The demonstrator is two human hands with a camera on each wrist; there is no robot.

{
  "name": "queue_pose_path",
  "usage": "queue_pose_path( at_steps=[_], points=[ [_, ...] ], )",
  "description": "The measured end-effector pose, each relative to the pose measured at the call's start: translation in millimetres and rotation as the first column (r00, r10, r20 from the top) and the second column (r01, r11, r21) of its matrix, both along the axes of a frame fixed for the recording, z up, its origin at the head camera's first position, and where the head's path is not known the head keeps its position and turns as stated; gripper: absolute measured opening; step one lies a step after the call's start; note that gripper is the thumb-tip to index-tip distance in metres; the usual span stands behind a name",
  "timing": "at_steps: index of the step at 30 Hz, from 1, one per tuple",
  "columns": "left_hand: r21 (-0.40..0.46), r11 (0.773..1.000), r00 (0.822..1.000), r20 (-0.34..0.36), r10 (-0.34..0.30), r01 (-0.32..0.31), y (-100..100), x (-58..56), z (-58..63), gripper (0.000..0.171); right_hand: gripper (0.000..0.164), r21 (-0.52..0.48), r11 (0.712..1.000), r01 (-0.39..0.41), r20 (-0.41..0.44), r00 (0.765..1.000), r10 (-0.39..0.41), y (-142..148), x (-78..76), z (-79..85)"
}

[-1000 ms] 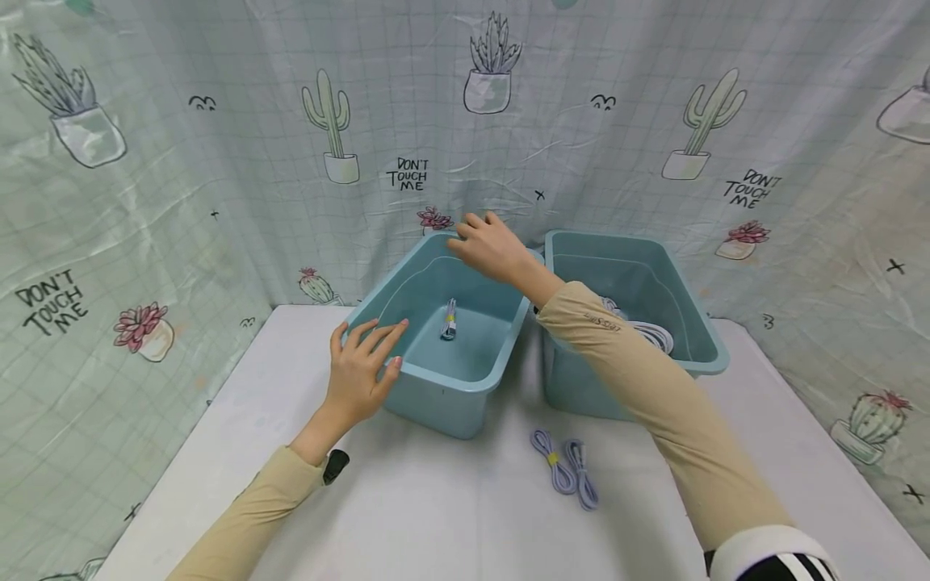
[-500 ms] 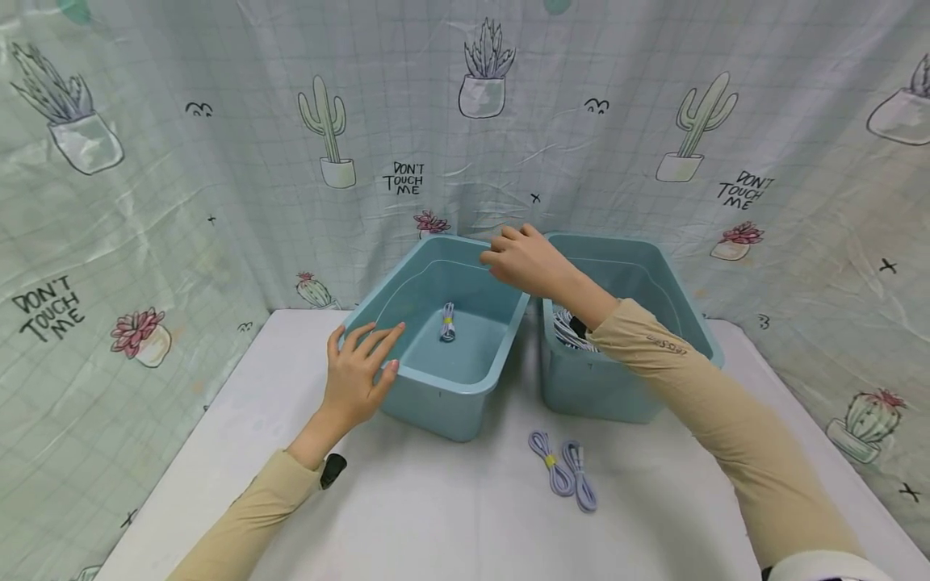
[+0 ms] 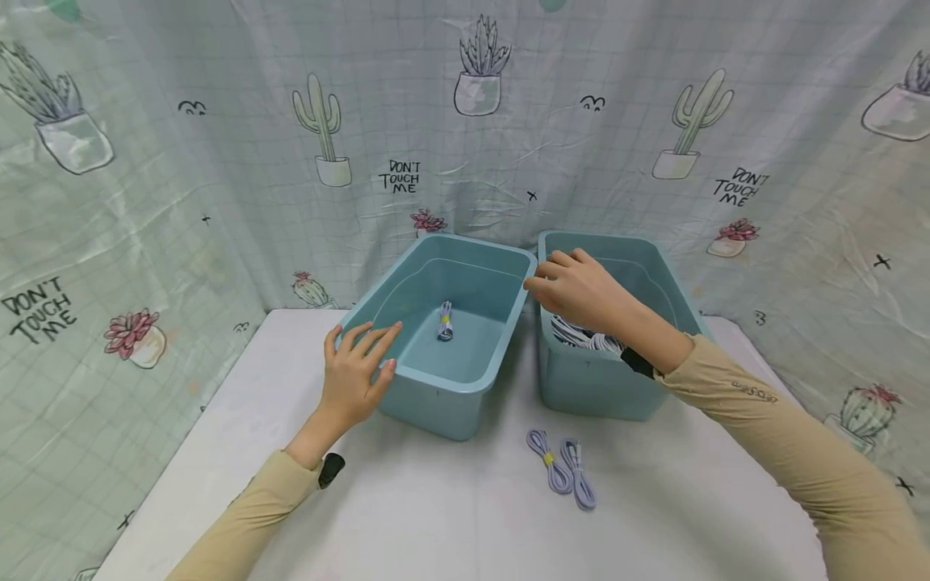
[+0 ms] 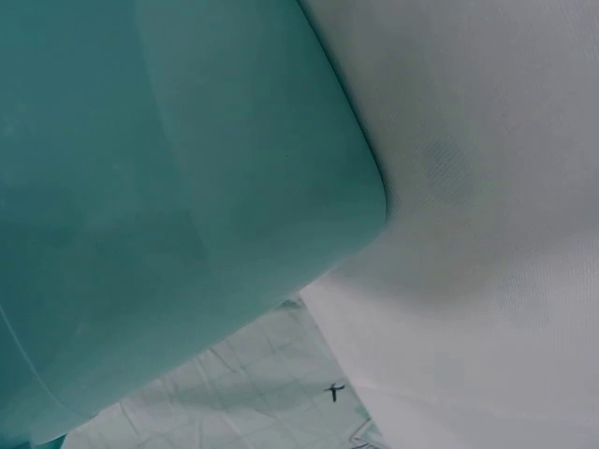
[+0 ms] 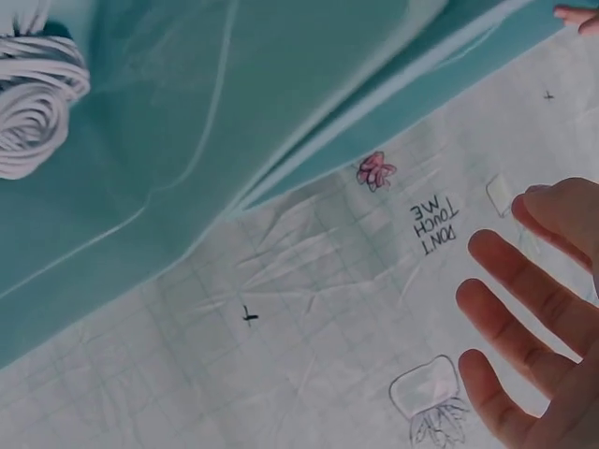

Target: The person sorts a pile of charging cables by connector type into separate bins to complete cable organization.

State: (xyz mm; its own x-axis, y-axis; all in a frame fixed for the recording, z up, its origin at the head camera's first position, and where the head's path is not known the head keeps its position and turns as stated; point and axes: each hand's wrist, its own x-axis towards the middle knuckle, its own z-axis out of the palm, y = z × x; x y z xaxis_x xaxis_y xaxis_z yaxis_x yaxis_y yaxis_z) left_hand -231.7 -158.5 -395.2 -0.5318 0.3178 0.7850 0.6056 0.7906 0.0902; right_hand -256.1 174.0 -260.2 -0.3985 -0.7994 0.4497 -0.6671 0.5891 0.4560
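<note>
My left hand (image 3: 352, 379) rests at the near left corner of the left blue-green bin (image 3: 443, 382), its fingers spread over the rim. Inside that bin lies one cable bundle (image 3: 446, 321) tied with a yellow band. My right hand (image 3: 581, 292) hovers over the left side of the right bin (image 3: 596, 387). In the right wrist view its fingers (image 5: 524, 341) are loosely bent with nothing between them. Coiled white cables (image 3: 581, 333) lie in the right bin, partly hidden by the right wrist. The left wrist view shows only the bin's wall (image 4: 206, 168) and the table.
Two lilac cable bundles lie side by side on the white table (image 3: 436, 516) before the bins: one with a yellow band (image 3: 549, 460), one with a white tie (image 3: 579, 476). A cactus-print curtain (image 3: 429, 97) stands close behind the bins.
My right hand has moved from above the left bin's far rim rightward and nearer, over the right bin. My left hand has stayed at the left bin's corner.
</note>
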Motion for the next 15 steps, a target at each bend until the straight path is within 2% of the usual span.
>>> queue_pose_path(
  at_steps=[15],
  points=[
    [0.003, 1.000, 1.000, 0.009, -0.001, 0.001, 1, 0.7, 1.1, 0.058, 0.022, -0.075, 0.996, -0.056, -0.024, 0.998, 0.055, 31, 34.3, -27.9]
  ],
)
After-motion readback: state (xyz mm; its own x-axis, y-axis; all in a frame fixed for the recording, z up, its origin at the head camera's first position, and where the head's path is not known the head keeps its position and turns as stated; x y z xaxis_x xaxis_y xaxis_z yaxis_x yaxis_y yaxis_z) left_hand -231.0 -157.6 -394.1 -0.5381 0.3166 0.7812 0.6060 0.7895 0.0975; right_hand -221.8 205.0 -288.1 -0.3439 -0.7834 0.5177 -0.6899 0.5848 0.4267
